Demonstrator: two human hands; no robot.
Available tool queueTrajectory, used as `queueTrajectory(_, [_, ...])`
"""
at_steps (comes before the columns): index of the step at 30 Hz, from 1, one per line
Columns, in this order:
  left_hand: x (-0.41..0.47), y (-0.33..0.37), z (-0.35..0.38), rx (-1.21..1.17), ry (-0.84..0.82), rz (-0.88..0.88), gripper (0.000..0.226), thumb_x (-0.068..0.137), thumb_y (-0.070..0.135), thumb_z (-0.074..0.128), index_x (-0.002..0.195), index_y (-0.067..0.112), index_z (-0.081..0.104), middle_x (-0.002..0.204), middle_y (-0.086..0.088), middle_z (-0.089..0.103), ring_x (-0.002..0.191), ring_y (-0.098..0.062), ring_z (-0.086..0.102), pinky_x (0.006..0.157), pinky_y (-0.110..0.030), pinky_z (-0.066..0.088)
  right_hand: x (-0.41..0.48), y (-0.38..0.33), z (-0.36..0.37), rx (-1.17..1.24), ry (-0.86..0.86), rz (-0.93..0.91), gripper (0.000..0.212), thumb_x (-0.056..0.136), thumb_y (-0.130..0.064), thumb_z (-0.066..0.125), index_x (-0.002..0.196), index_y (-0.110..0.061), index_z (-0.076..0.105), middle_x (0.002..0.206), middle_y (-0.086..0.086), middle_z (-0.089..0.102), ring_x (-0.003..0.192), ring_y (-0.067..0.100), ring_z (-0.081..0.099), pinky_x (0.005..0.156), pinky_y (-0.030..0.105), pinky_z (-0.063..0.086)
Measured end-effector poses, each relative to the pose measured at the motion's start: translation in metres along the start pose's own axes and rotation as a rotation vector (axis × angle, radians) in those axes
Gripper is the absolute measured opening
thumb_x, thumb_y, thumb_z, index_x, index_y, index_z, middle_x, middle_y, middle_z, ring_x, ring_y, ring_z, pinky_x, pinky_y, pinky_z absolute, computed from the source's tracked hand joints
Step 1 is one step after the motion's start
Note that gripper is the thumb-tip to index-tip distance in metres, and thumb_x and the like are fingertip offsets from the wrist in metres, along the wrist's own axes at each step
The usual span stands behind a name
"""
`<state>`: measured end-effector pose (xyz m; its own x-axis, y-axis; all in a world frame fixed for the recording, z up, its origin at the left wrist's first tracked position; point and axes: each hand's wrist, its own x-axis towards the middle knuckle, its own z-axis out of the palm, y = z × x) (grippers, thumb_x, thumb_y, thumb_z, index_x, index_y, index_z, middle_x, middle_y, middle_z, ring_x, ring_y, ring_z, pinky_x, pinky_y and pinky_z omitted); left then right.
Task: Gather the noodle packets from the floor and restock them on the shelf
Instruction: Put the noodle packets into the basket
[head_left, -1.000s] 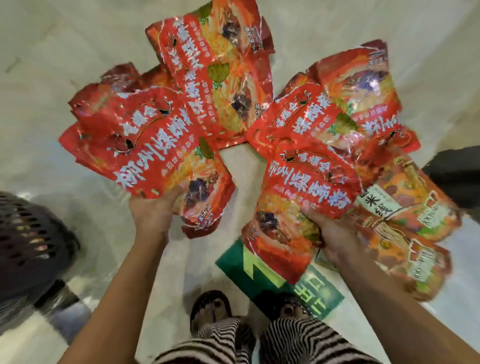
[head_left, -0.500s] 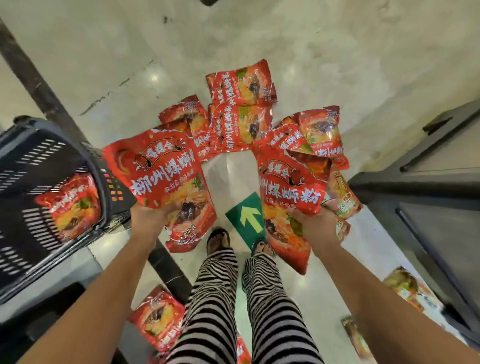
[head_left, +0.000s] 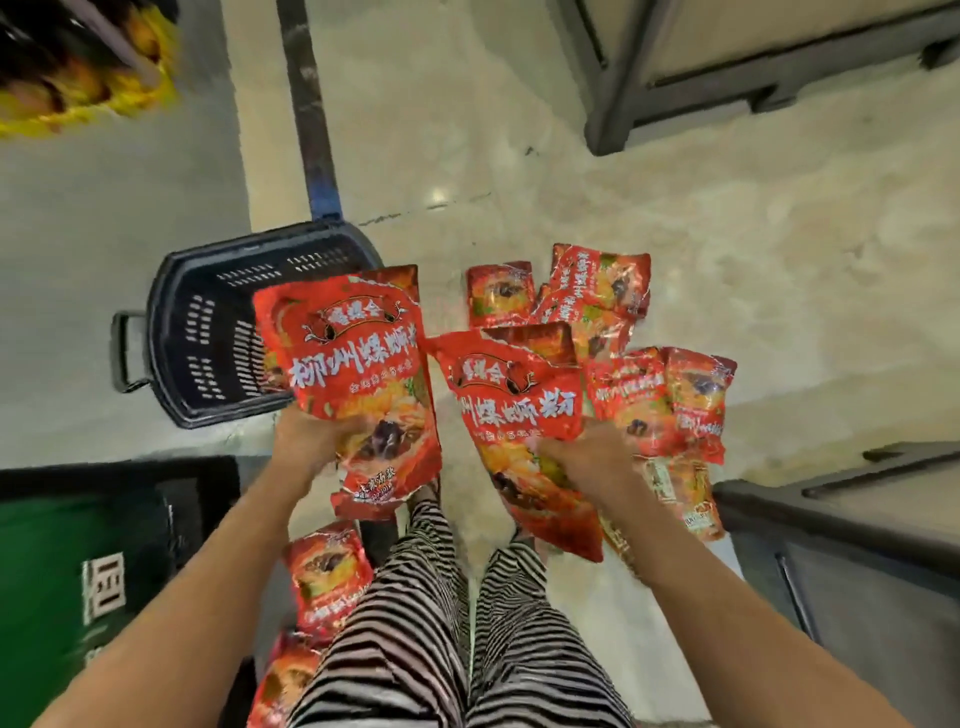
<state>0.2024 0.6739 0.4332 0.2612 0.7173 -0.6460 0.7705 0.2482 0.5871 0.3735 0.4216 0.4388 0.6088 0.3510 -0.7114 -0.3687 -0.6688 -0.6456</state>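
L hand (head_left: 306, 441) pinches a red noodle packet stack (head_left: 353, 353) near its lower end; R hand (head_left: 587, 457) clamps a fanned bunch (head_left: 514, 395) – spread, I reckon, to carry more per trip. More pkts (head_left: 327, 577) lie on the floor (head_left: 519, 156) at my left – black basket (head_left: 208, 332) ahead.

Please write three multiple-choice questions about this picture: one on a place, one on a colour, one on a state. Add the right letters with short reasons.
1. Where is the black basket?
A. on the floor, to the person's front left
B. on a shelf
C. in the right hand

2. What colour are the noodle packets mostly?
A. blue
B. red
C. white

3. What is the left hand doing?
A. hanging empty
B. resting on the basket
C. gripping noodle packets

Answers: 1 A, it sits on the floor beyond the left hand. 2 B, the wrappers are red. 3 C, its fingers curl round a packet.
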Motion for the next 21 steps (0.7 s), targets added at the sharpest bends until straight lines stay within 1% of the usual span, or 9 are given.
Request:
queueTrajectory(3, [-0.001,-0.004,-0.052,-0.062,0.064,-0.015,0.039,0.07,0.007,0.086,0.102,0.015,0.066,0.096,-0.002,0.069,0.078,-0.018,0.062,0.088,-0.039,0.053,0.001,-0.036,0.032,-0.031,-0.047,-0.004,0.021,0.076,-0.02,0.084,0.066,-0.018,0.066,0.07,0.003,0.069,0.059,0.019,0.062,0.061,0.027,0.051])
queueTrajectory(6, [0.017,-0.012,-0.104,-0.15,0.115,-0.059,0.044,0.069,0.002,0.086,0.107,0.009,0.066,0.098,-0.002,0.07,0.084,-0.02,0.067,0.093,-0.043,0.052,0.009,-0.074,0.068,0.017,-0.101,-0.013,0.013,0.076,-0.014,0.084,0.073,-0.012,0.071,0.075,0.009,0.072,0.058,0.02,0.062,0.056,0.028,0.051])
queueTrajectory(8, [0.041,-0.016,-0.136,-0.163,0.147,-0.1,0.052,0.065,0.006,0.089,0.112,0.007,0.066,0.105,-0.006,0.072,0.09,-0.025,0.07,0.095,-0.049,0.054,0.019,-0.102,0.097,0.048,-0.101,-0.022,0.013,0.076,-0.012,0.084,0.077,-0.016,0.072,0.086,0.011,0.075,0.068,0.022,0.066,0.065,0.032,0.054])
queueTrajectory(11, [0.089,-0.016,-0.176,-0.162,0.155,-0.136,0.054,0.064,0.012,0.09,0.113,0.011,0.066,0.108,-0.006,0.07,0.091,-0.025,0.068,0.091,-0.045,0.054,0.041,-0.141,0.146,0.058,-0.136,-0.019,0.02,0.077,-0.012,0.082,0.086,-0.022,0.067,0.096,0.005,0.074,0.088,0.027,0.072,0.084,0.042,0.057])
queueTrajectory(12, [0.107,-0.015,-0.187,-0.159,0.154,-0.145,0.056,0.064,0.015,0.091,0.113,0.013,0.066,0.109,-0.006,0.071,0.092,-0.025,0.068,0.09,-0.045,0.055,0.052,-0.153,0.164,0.052,-0.148,-0.013,0.022,0.077,-0.012,0.082,0.088,-0.022,0.067,0.1,0.005,0.074,0.091,0.028,0.071,0.089,0.045,0.056])
queueTrajectory(13, [0.128,-0.014,-0.198,-0.151,0.146,-0.158,0.057,0.063,0.017,0.092,0.113,0.013,0.065,0.109,-0.006,0.071,0.094,-0.027,0.069,0.091,-0.046,0.055,0.065,-0.163,0.182,0.058,-0.156,-0.005,0.023,0.077,-0.012,0.082,0.09,-0.023,0.066,0.101,0.004,0.073,0.091,0.026,0.071,0.09,0.043,0.056])
queueTrajectory(17, [0.212,-0.012,-0.225,-0.103,0.076,-0.162,0.049,0.061,0.019,0.094,0.1,0.021,0.064,0.105,-0.004,0.07,0.093,-0.024,0.068,0.094,-0.045,0.054,0.118,-0.195,0.252,0.065,-0.19,0.019,0.029,0.077,-0.012,0.082,0.1,-0.019,0.067,0.099,-0.002,0.069,0.079,0.01,0.065,0.067,0.02,0.049])
queueTrajectory(19, [0.255,-0.015,-0.234,-0.057,0.002,-0.172,0.049,0.061,0.022,0.094,0.102,0.02,0.065,0.104,-0.003,0.069,0.094,-0.024,0.067,0.093,-0.04,0.053,0.151,-0.208,0.285,0.052,-0.212,0.05,0.033,0.077,-0.013,0.082,0.107,-0.016,0.068,0.097,-0.003,0.068,0.078,0.009,0.064,0.06,0.016,0.047])
queueTrajectory(21, [0.296,-0.02,-0.238,-0.007,-0.064,-0.178,0.051,0.064,0.021,0.092,0.107,0.013,0.067,0.107,-0.004,0.07,0.094,-0.023,0.067,0.09,-0.037,0.053,0.188,-0.212,0.311,0.051,-0.241,0.095,0.03,0.078,-0.015,0.082,0.103,-0.018,0.067,0.098,-0.002,0.069,0.083,0.014,0.067,0.059,0.02,0.048])
